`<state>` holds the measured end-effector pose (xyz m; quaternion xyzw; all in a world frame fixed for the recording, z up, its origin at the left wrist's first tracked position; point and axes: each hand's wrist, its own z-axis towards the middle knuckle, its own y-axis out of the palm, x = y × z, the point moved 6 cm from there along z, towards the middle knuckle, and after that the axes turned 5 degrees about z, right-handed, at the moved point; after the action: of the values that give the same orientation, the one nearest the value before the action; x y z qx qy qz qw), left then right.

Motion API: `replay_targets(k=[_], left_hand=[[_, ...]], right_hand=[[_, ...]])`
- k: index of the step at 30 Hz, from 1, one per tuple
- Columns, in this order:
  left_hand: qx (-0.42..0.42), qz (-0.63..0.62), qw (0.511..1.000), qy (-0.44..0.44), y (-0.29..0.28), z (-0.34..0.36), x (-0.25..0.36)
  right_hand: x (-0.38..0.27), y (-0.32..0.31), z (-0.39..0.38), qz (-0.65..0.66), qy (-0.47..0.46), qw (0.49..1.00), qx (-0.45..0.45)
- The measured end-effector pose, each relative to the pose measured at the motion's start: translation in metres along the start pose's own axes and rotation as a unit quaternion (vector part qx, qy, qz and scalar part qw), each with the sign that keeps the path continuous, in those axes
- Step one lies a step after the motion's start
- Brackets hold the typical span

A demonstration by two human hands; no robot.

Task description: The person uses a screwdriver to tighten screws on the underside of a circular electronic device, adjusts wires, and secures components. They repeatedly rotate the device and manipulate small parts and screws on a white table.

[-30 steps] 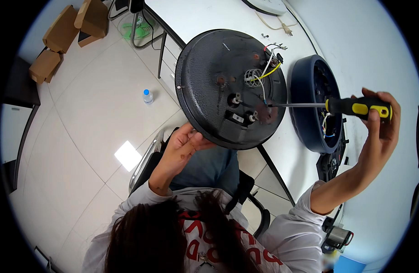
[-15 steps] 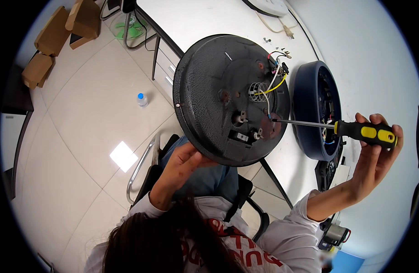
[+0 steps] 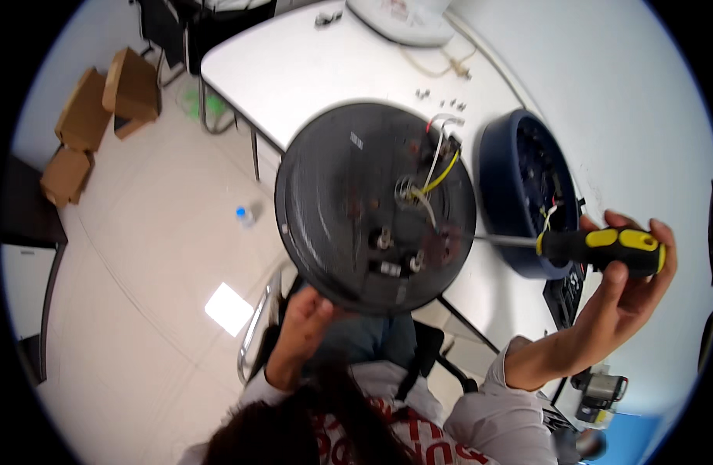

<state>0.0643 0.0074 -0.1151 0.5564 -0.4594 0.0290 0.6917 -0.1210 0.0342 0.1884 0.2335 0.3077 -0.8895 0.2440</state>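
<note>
A round black metal housing [image 3: 325, 194], pot-like in shape, is held up tilted with its underside facing me. My left hand [image 3: 304, 319] grips its lower rim; some of the fingers are hidden behind the metal. On the underside are a coil spring [image 3: 408, 191], a yellow wire [image 3: 442, 174], white wires and metal terminals. My right hand [image 3: 632, 288] is wrapped round the black-and-yellow handle of a screwdriver [image 3: 597, 246]. Its shaft points left across the housing, and the tip is near the end of a white wire. Blur hides whether they touch.
On the white table [image 3: 256, 62] a dark blue ring-shaped shell [image 3: 500, 186] stands on edge beside the wall. Small screws [image 3: 452, 104], a plug [image 3: 459, 70] with its cord and a white appliance [image 3: 403, 19] lie farther back. A bottle [image 3: 245, 215] and cardboard boxes [image 3: 132, 89] are on the floor.
The whole view has shifted, showing more of the far table. In the picture the housing sits lower and farther left, and the screwdriver slightly lower. Both hands keep their holds.
</note>
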Motion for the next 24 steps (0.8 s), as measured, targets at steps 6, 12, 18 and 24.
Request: replay_targets(k=[6,12,18,24], left_hand=[[-0.021,-0.013,1.000,-0.001,-0.002,0.000,-0.005],[-0.007,-0.008,1.000,0.000,0.000,0.001,-0.003],[-0.026,-0.004,1.000,-0.007,0.004,0.001,-0.005],[-0.029,0.000,1.000,-0.010,0.001,0.001,-0.009]], right_hand=[[0.004,-0.003,0.000,0.040,0.060,0.994,0.085],[0.017,-0.013,0.003,-0.056,0.066,0.990,0.108],[0.013,0.003,0.009,0.020,-0.017,1.000,0.009],[0.006,-0.007,0.013,0.186,-0.009,0.979,-0.087]])
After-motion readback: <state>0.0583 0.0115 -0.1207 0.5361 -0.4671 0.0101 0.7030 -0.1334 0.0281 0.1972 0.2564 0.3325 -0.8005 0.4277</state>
